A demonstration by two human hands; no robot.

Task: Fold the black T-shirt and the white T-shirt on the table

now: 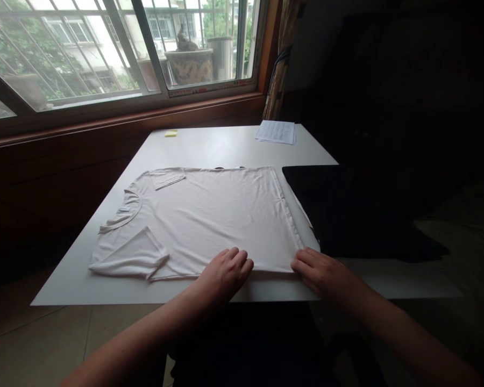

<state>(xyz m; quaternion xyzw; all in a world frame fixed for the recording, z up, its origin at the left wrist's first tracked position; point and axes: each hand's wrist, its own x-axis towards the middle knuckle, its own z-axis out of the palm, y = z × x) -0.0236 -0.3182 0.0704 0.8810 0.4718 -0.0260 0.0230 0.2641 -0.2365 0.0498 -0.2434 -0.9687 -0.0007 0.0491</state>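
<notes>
A white T-shirt (221,215) lies spread sideways on the white table, its collar to the left and its hem to the right. Both sleeves lie folded inward over the shirt. My left hand (228,269) is closed on the shirt's near side edge, around the middle. At the near corner of the hem, my right hand (312,267) pinches the fabric. The fingertips of both hands are partly hidden.
To the right a black cloth (363,209) lies on the white table (125,293). Papers (276,132) and a yellow sticky note pad (171,133) sit near the far edge. Small dark items show partly behind the shirt. A window stands beyond.
</notes>
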